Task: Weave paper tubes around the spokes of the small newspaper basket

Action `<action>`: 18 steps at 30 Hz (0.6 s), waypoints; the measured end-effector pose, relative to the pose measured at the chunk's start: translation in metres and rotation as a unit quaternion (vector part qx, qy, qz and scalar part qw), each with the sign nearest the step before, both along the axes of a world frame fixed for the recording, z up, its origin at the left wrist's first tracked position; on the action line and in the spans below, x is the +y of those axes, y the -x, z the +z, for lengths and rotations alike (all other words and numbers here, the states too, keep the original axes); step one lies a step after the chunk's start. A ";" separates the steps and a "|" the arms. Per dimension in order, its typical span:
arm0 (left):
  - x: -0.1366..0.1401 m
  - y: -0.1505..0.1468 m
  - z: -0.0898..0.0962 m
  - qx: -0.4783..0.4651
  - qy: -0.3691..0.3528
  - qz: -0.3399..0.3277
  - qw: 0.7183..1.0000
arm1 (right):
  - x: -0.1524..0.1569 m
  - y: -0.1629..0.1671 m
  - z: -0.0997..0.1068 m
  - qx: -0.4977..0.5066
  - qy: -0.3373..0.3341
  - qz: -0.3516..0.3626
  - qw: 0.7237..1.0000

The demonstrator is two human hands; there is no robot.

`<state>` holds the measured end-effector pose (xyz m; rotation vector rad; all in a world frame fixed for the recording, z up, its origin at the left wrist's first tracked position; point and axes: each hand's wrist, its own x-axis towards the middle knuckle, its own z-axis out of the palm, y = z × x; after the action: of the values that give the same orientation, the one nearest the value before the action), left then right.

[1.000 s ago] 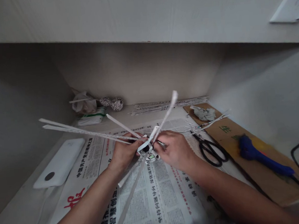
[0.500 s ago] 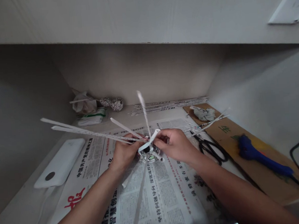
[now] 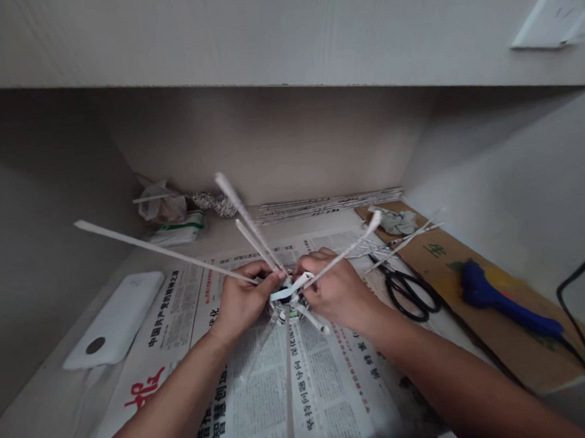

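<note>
Between my hands is a small round piece woven from rolled paper (image 3: 286,313), with a dark hollow at its top. Several white paper tubes radiate from it; a long paper tube (image 3: 159,251) reaches left and another slants up to the right. My left hand (image 3: 245,296) is closed on the left side of the woven piece, thumb pressed at its rim. My right hand (image 3: 332,286) pinches the right side, near a short folded tube end. The fingertips of both hands are partly hidden behind the piece.
Printed newspaper (image 3: 265,408) covers the tabletop. A white power bank (image 3: 114,321) lies left. Black-handled scissors (image 3: 410,294) and a blue glue gun (image 3: 509,304) on cardboard (image 3: 425,256) are right. Paper rolls (image 3: 331,205) lie along the back, beside a plastic bag (image 3: 164,204).
The woven piece has turned between my hands. A tube that stood upright now leans left, and one now points up to the right. Both hands stay closed on the piece.
</note>
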<state>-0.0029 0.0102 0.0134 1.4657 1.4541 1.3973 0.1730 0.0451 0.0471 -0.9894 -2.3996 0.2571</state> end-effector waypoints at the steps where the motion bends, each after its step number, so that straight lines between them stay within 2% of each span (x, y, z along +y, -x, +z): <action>1: 0.000 0.000 -0.001 0.000 0.001 0.002 1.000 | 0.000 0.000 -0.001 0.002 -0.001 0.005 1.000; 3: 0.001 0.002 -0.002 -0.009 0.007 0.010 1.000 | 0.000 -0.001 -0.002 0.018 0.032 0.016 0.999; 7: 0.004 0.010 0.000 -0.027 0.021 0.016 0.999 | -0.002 -0.003 0.001 0.075 0.161 0.010 0.984; 9: 0.005 0.013 0.002 -0.017 0.023 0.024 0.999 | -0.003 -0.003 0.003 0.086 0.187 -0.004 0.979; 11: 0.005 0.016 0.004 0.003 0.023 0.034 0.999 | -0.003 -0.003 0.004 0.090 0.181 -0.002 0.979; 16: 0.004 0.018 0.005 0.037 0.017 0.033 0.999 | -0.002 -0.001 0.004 0.079 0.105 0.019 0.991; 18: 0.004 0.017 0.006 0.042 0.013 0.032 0.999 | -0.002 0.000 0.002 0.077 0.110 0.023 0.991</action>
<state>-0.0196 0.0140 0.0193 1.4892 1.5780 1.3629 0.1733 0.0435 0.0494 -0.9714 -2.2897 0.6036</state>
